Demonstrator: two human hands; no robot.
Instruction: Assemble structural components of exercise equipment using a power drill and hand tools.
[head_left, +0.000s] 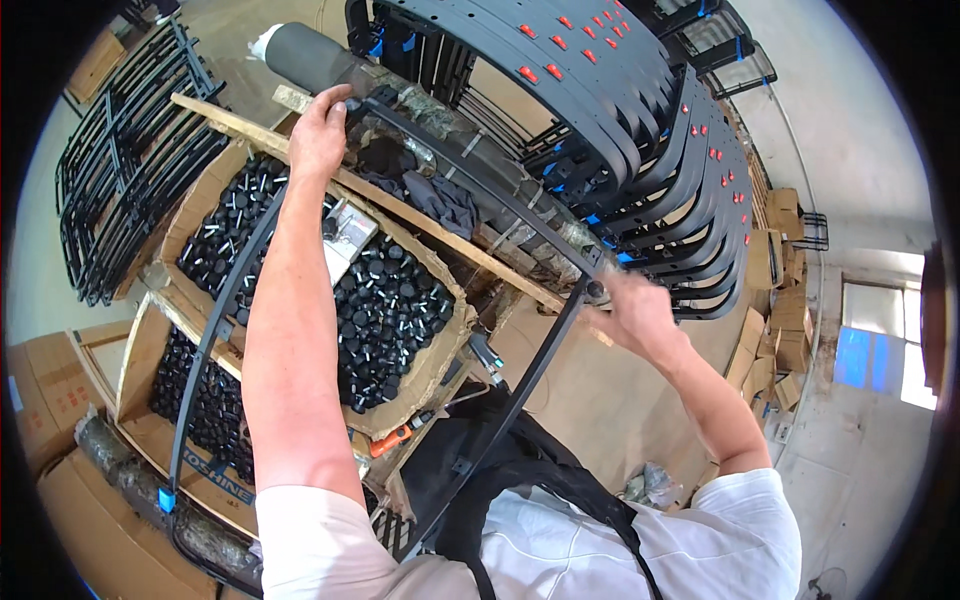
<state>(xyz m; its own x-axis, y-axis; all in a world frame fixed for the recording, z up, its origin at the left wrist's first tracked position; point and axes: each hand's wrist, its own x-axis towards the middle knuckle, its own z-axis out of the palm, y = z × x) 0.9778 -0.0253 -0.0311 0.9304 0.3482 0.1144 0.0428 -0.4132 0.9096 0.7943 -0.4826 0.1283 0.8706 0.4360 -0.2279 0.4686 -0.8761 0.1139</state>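
Note:
A dark metal tube frame [478,178] lies across the open cartons and reaches back toward my body. My left hand [318,135] is closed around its far left corner. My right hand [638,312], smeared by motion, is at the far right corner beside a round black knob [596,289]; whether its fingers grip the knob cannot be made out. Beneath my left arm, cartons hold many black screw-in feet [385,315] with short metal studs. A small white box [346,236] sits among them. One bar of the frame carries a blue piece [167,499] near its lower left end.
Dark curved frames [600,150] with red clips stand stacked at the far right. More black frames [125,170] lean at the left. A wrapped roll [305,55] lies behind a wooden rail [450,258]. An orange-and-black tool [390,440] rests by the cartons. Cardboard boxes [793,345] line the right wall.

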